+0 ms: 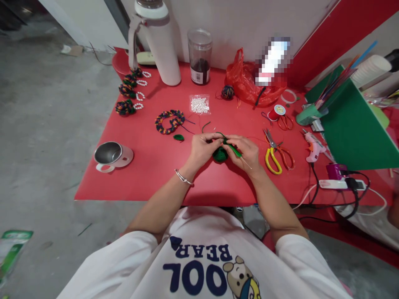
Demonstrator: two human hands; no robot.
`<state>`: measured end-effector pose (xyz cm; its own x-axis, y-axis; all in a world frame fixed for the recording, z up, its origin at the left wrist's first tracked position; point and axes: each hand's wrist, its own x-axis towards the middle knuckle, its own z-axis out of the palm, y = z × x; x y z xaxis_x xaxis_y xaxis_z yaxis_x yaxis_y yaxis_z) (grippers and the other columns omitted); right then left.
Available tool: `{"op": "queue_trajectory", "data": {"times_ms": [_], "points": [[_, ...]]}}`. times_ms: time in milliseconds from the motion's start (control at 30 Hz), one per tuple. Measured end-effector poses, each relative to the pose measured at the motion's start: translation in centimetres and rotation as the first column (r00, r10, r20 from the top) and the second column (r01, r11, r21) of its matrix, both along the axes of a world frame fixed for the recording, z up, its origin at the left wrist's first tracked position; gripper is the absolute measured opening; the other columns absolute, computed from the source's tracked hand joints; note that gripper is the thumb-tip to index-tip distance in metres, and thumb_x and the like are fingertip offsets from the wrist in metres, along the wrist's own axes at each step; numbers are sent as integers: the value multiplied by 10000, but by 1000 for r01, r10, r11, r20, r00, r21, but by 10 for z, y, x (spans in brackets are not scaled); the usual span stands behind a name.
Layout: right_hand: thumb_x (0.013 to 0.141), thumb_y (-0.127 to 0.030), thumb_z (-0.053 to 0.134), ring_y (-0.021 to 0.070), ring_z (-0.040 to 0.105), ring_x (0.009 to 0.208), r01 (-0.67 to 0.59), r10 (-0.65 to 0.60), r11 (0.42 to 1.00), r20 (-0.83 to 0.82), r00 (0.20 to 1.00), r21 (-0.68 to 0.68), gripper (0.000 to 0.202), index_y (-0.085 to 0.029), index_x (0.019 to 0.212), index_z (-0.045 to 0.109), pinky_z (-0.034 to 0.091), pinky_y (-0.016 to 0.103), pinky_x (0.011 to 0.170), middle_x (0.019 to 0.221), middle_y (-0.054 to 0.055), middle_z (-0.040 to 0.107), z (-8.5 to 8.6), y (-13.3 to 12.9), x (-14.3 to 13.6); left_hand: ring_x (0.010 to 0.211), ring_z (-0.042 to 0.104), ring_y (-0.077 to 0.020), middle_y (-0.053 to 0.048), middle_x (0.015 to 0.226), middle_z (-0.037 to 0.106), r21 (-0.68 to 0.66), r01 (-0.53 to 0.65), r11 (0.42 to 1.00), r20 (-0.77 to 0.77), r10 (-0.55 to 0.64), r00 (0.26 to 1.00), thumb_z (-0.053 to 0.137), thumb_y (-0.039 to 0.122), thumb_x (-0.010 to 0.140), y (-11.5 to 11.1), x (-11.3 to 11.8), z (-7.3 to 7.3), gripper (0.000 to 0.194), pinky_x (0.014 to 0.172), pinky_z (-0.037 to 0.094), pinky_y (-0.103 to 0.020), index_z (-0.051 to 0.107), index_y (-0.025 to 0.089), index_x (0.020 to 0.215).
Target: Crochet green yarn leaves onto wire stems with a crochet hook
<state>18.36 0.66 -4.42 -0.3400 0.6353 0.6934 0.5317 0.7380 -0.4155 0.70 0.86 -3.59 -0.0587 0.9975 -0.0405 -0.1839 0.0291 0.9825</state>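
Over the red table, my left hand (204, 149) pinches dark green yarn between thumb and fingers. My right hand (246, 151) is closed on a crochet hook (234, 150) with a green handle; its thin metal end points down toward my wrist. Both sets of fingertips meet at a small bit of green yarn work, mostly hidden by the fingers. Just below them sits a green yarn ball (220, 155). A small green crocheted leaf (178, 137) lies left of my hands, near a multicoloured crocheted strip (168, 121) curled in a loop.
A steel-lined mug (114, 155) stands at the left. Yellow-and-red-handled scissors (272, 151), a pink glue gun (313, 146) and a power strip (343, 185) lie at the right. Behind are a bag of white beads (200, 104), a jar (200, 58), a white thermos (160, 45) and a red plastic bag (243, 79).
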Motion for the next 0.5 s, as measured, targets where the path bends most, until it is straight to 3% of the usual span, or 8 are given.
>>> {"op": "queue_trajectory", "data": {"times_ms": [100, 267, 400, 500], "points": [[999, -308, 663, 197, 792, 949, 8, -8, 1000, 19, 1000, -3, 95, -244, 1035, 723, 647, 354, 880, 1027, 72, 828, -1, 1, 0, 715, 659, -151, -21, 761, 772, 13, -57, 998, -44, 57, 997, 770, 100, 686, -1, 1, 2, 143, 710, 537, -268, 839, 201, 759], [1007, -294, 648, 205, 782, 960, 39, -39, 999, 16, 999, -3, 113, -252, 1074, 729, 641, 373, 888, 1032, 66, 822, -3, 1, 0, 627, 578, -97, 21, 696, 724, -19, -89, 996, -33, 88, 996, 773, 82, 687, -2, 3, 5, 337, 661, 491, -229, 844, 180, 1001], [1003, -234, 651, 215, 766, 1043, 32, -31, 996, -15, 999, 86, 218, -248, 1210, 716, 636, 383, 937, 1139, 98, 801, -2, -2, -4, 563, 537, -61, 39, 670, 690, -94, -69, 993, 223, 89, 971, 821, 113, 668, -2, 7, 6, 412, 581, 436, -193, 809, 164, 1077], [987, -217, 681, 210, 751, 1058, 34, -28, 985, -38, 999, 169, 306, -262, 1290, 697, 636, 367, 919, 1170, 104, 781, -4, -4, -5, 396, 356, -16, 71, 570, 608, -195, 81, 977, 459, 18, 888, 850, 135, 644, -2, 5, 7, 404, 422, 272, -176, 790, 157, 1043]]}}
